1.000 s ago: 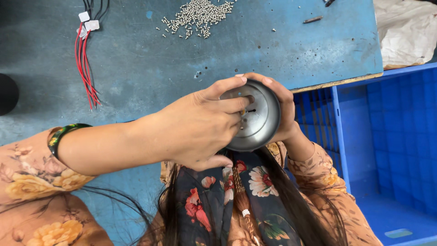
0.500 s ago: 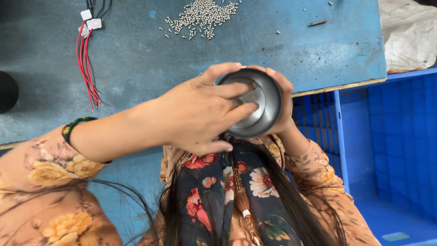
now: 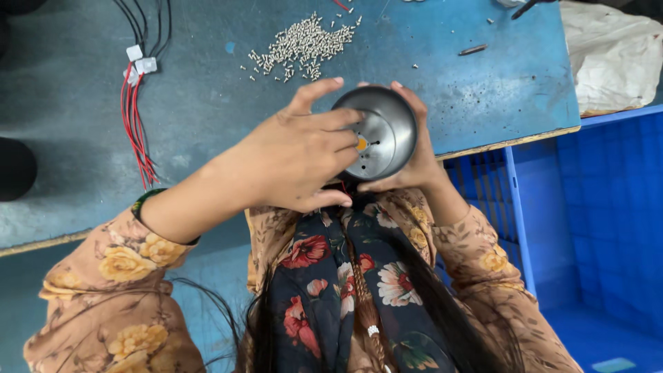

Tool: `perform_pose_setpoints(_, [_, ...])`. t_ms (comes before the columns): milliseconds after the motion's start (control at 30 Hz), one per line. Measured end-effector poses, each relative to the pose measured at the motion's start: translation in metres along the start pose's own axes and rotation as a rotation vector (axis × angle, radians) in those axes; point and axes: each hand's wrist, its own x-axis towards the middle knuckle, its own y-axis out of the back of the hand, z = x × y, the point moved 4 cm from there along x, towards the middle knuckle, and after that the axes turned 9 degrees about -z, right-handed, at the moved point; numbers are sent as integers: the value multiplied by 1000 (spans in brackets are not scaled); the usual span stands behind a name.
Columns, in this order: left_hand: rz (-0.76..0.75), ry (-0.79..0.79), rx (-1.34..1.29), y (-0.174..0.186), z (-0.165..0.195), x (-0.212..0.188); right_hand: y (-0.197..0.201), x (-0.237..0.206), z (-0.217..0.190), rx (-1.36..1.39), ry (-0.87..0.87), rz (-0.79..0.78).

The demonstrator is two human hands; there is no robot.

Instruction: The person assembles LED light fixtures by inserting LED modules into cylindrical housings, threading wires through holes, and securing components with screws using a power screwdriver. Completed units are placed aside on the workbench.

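one metal cup (image 3: 387, 131) – two hands: left hand (image 3: 293, 155), right hand (image 3: 414, 155)

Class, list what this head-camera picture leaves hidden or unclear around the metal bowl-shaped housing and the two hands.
- Left hand fingertips: inside the metal housing, partly hidden by its rim.
- Right hand: palm hidden behind the housing.
- Small orange part: too small to identify.
- Red and black wires: cut off by the top edge.
- Pile of small pale pieces: too small to tell.

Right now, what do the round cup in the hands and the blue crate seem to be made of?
The round cup looks like metal, with a dull brushed grey finish that shows soft highlights on its inner wall. The blue crate seems moulded plastic: an even matt blue with ribbed walls. Neither can be confirmed by look alone.
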Motion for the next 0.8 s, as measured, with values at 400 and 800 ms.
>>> perform_pose_setpoints(400, [97,2,-153,-8,-3,15,-9,-17,-197,671,580,-11])
perform_pose_setpoints(800, [72,57,-190,-4,5,17,-21,-10,-210,576,641,113])
